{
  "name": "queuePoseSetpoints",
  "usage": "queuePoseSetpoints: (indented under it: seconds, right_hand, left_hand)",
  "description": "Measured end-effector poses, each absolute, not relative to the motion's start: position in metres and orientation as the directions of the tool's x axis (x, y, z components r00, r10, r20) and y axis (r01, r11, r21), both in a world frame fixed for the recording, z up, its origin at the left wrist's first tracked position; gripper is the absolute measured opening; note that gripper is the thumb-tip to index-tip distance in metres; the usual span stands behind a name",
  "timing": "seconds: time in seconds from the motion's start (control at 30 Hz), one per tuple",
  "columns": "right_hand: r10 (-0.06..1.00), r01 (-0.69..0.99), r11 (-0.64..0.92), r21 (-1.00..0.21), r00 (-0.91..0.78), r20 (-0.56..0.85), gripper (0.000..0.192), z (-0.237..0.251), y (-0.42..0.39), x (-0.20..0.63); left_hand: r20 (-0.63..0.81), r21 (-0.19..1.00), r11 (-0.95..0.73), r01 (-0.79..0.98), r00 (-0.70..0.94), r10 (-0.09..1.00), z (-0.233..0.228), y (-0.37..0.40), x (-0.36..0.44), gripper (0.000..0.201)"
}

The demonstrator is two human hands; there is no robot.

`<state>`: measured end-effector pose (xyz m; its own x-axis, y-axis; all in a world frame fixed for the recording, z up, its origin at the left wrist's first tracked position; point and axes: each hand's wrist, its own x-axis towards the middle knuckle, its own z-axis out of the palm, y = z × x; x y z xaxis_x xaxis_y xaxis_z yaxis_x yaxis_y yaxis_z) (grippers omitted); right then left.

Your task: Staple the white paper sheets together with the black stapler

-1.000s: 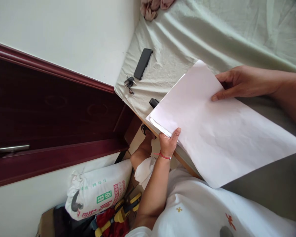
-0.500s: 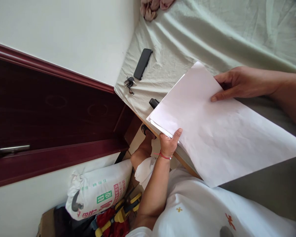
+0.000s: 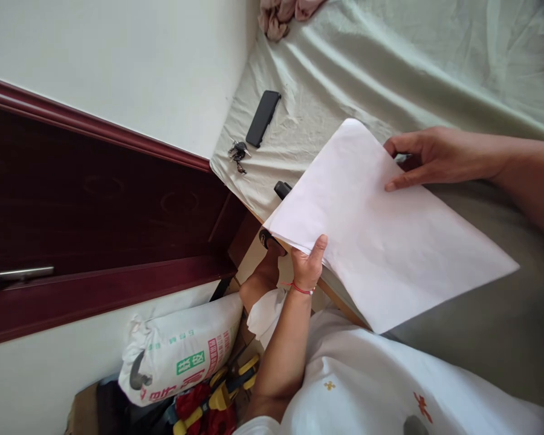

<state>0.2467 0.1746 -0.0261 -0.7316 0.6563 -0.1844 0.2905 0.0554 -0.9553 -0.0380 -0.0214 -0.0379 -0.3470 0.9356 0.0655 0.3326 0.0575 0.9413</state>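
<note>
A stack of blank white paper sheets [image 3: 372, 235] lies slanted across both my hands, above the bed's edge. My left hand [image 3: 307, 264], with a red string bracelet on its wrist, is closed on the lower left edge of the paper. Its thumb rests on top, and its fingers are hidden underneath. On the far right edge, my right hand [image 3: 421, 160] is closed with its thumb on the top sheet and its index finger at the rim. Its other fingers are partly hidden. A black object [image 3: 282, 190] pokes out from beneath the paper's left side.
A black phone [image 3: 263, 118] and a bunch of keys [image 3: 239, 152] lie on the pale green bed sheet [image 3: 317, 78]. Pinkish cloth [image 3: 281, 18] is bunched at the far edge. A dark red door [image 3: 100, 187], a white printed sack [image 3: 181, 350] and yellow-black items [image 3: 220, 399] are at left.
The paper's far right corner has drawn in leftward, and the stack has shifted slightly left. My right hand has slid a little left with it; my left hand has barely moved.
</note>
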Motion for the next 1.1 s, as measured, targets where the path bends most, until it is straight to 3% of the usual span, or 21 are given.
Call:
queuePoseSetpoints:
  seconds: [0.17, 0.33, 0.5, 0.7, 0.8, 0.9, 1.1]
  right_hand:
    - [0.631, 0.189, 0.124, -0.974, -0.772, -0.07, 0.076, -0.031, 0.175, 0.244]
    - [0.567, 0.183, 0.115, -0.976, -0.819, -0.087, 0.077, -0.031, 0.177, 0.247]
    - [0.503, 0.169, 0.082, -0.982, -0.858, -0.105, 0.059, -0.027, 0.177, 0.25]
    - [0.413, 0.089, 0.006, -0.996, -0.907, -0.079, 0.061, -0.029, 0.175, 0.25]
    - [0.442, 0.086, 0.007, -0.996, -0.894, -0.074, 0.059, -0.027, 0.173, 0.249]
    - [0.544, 0.112, 0.053, -0.992, -0.836, -0.065, 0.059, -0.026, 0.169, 0.246]
    - [0.72, 0.058, 0.112, -0.992, -0.692, 0.041, 0.084, -0.029, 0.166, 0.236]
  left_hand:
    - [-0.048, 0.996, 0.085, 0.04, -0.56, 0.827, -0.034, -0.024, -0.037, 0.058]
    - [-0.218, 0.967, 0.06, -0.249, -0.676, 0.704, -0.017, -0.018, -0.034, 0.055]
    - [-0.321, 0.903, 0.011, -0.43, -0.659, 0.68, -0.003, -0.006, -0.045, 0.036]
    - [-0.361, 0.868, 0.015, -0.497, -0.609, 0.706, 0.004, -0.001, -0.04, 0.039]
    - [-0.345, 0.876, 0.03, -0.482, -0.58, 0.738, 0.001, -0.003, -0.025, 0.042]
    - [-0.339, 0.879, 0.065, -0.473, -0.522, 0.783, -0.005, -0.006, -0.013, 0.046]
    - [-0.346, 0.855, 0.081, -0.513, -0.446, 0.825, -0.003, -0.011, -0.013, 0.047]
